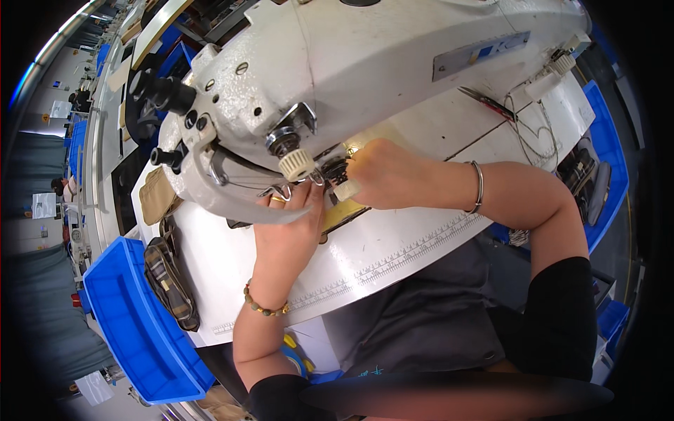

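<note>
Fingers do best here, I judge, with light, even pressure from the bare left hand, small steering turns from the bare right hand, and every tip clear of the needle, hidden beneath the glossy white metal sewing machine. Between the hands, just beyond a flat yellow strip on the smooth white tabletop, sits a small dark piece, seemingly fabric. Left fingers lie close together and nearly straight, their tips beside a bent silver wire loop; right fingers curl inward near the dark piece, though whether either hand grips it I cannot tell
</note>
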### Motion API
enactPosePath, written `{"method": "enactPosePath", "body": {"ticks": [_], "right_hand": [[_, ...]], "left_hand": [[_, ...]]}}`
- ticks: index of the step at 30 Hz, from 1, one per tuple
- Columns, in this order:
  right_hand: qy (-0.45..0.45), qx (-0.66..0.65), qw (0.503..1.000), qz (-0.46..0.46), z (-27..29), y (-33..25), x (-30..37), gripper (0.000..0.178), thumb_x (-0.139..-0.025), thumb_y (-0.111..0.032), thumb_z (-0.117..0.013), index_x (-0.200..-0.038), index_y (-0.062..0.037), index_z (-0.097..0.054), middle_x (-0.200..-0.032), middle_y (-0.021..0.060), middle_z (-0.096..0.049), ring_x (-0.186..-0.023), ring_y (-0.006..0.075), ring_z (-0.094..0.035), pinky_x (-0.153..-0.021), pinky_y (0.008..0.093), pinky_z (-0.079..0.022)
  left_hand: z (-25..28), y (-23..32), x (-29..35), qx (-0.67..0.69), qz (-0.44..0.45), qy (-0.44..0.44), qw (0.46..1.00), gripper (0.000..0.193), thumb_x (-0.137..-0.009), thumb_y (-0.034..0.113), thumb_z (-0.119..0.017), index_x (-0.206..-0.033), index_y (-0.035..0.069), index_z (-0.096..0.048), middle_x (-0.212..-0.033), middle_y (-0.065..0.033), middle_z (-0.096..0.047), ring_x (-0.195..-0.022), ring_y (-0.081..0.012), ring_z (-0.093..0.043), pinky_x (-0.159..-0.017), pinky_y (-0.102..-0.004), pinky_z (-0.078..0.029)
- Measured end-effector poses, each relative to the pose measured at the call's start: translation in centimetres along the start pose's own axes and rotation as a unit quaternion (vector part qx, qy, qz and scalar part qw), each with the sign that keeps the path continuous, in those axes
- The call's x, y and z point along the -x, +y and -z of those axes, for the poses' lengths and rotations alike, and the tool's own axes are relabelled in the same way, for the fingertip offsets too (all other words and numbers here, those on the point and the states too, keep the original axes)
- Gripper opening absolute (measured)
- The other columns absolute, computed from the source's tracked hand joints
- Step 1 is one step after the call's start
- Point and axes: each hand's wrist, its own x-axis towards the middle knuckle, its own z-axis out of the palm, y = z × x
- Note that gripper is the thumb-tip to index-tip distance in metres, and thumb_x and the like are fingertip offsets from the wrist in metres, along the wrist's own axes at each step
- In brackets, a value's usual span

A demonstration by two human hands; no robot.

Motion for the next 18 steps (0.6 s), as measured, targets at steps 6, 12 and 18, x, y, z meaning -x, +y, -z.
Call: {"method": "enactPosePath", "body": {"ticks": [6,12,18], "right_hand": [[-0.004,0.017,1.0,-0.008,-0.1,0.0,0.0,0.01,-0.068,-0.011,-0.067,-0.063,-0.0065,-0.06,-0.058,0.0069,-0.06,-0.053,0.0217,-0.063,-0.045,0.0349,-0.047],[-0.013,-0.059,0.995,-0.075,0.2,-0.3,0.0,0.015,-0.058,-0.012,-0.066,-0.056,0.0004,-0.058,-0.056,0.02,-0.055,-0.054,0.0377,-0.06,-0.053,0.0442,-0.048],[-0.023,0.008,1.0,-0.011,-1.0,-0.4,0.3,0.009,-0.07,-0.009,-0.067,-0.068,-0.0051,-0.059,-0.059,0.006,-0.059,-0.052,0.0215,-0.063,-0.046,0.0337,-0.047]], "left_hand": [[0.0,-1.5,0.3,0.121,0.057,-0.035,0.99,0.017,-0.079,0.006,-0.074,-0.096,0.003,-0.071,-0.09,-0.0105,-0.068,-0.078,-0.0283,-0.064,-0.069,-0.0395,-0.049],[-0.5,-2.5,0.2,0.236,0.119,-0.037,0.964,0.018,-0.08,0.004,-0.074,-0.097,0.002,-0.071,-0.076,-0.0138,-0.065,-0.067,-0.032,-0.063,-0.06,-0.0402,-0.048],[-0.7,-2.0,-0.2,0.208,0.085,-0.001,0.974,0.016,-0.078,0.003,-0.075,-0.094,0.004,-0.072,-0.075,-0.0118,-0.062,-0.065,-0.0319,-0.06,-0.06,-0.0407,-0.047]]}}
